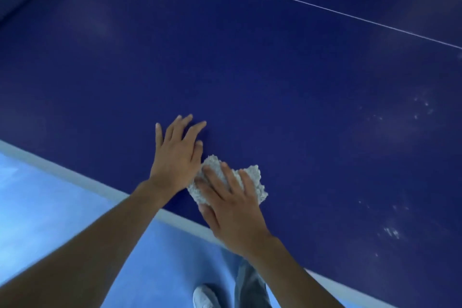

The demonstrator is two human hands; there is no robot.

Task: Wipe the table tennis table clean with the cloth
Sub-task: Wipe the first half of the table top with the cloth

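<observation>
My right hand (232, 210) is flat, fingers straight, pressing the cloth (253, 182) (nubby, pale grey, crumpled) onto the matte dark-blue table (250, 70) near its pale edge. My left hand (175, 150) is spread flat just beside the cloth. Chalky white specks (392, 232) off to the right.

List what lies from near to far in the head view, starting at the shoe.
The shoe → right hand, pressing on the cloth → left hand, flat on the table → white line.
</observation>
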